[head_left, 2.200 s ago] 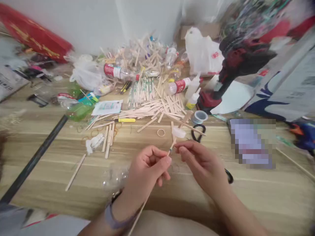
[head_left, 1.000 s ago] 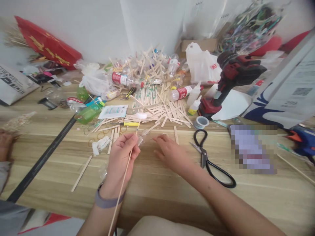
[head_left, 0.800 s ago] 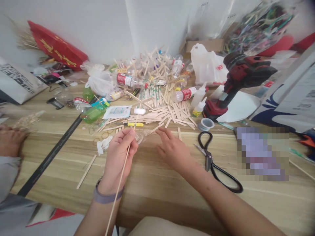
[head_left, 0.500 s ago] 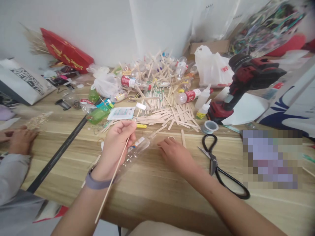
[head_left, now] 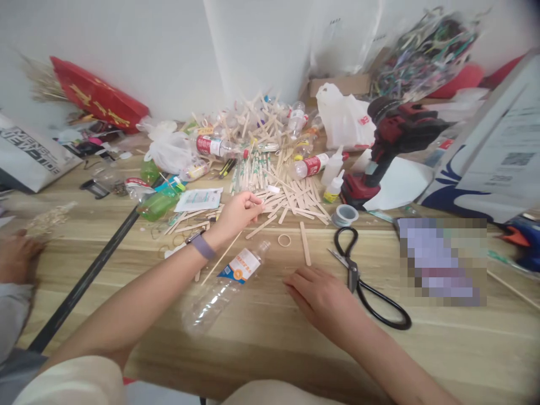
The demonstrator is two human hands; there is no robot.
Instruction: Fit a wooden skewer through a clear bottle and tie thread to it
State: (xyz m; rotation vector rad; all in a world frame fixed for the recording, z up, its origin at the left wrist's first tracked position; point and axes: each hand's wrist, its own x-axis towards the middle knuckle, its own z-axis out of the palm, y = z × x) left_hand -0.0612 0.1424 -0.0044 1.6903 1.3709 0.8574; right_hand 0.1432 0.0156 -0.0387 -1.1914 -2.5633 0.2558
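My left hand (head_left: pixel 241 215) is closed in a pinch on a thin wooden stick (head_left: pixel 221 259), above the near edge of a heap of flat wooden sticks (head_left: pixel 310 199). A small white piece (head_left: pixel 273 189) shows just beyond its fingertips. Below that hand, a clear plastic bottle (head_left: pixel 211 301) with a blue, white and orange label lies on its side. My right hand (head_left: pixel 323 292) rests palm down on the wooden table (head_left: pixel 261 349), fingers lying loosely and holding nothing visible. Beyond it are a pale ring (head_left: pixel 284 240) and a single flat stick (head_left: pixel 305 243).
Black-handled scissors (head_left: pixel 353 275) lie right of my right hand. Farther back stand a red and black power drill (head_left: pixel 379 146), glue bottles (head_left: pixel 333 188) and a tape roll (head_left: pixel 345 215). A black strip (head_left: pixel 93 270) crosses the left side, near another person's hand (head_left: pixel 17 256).
My left hand has moved right and away from me with the stick, uncovering the bottle. My right hand has drawn back toward me, off the ring. The view has shifted slightly.
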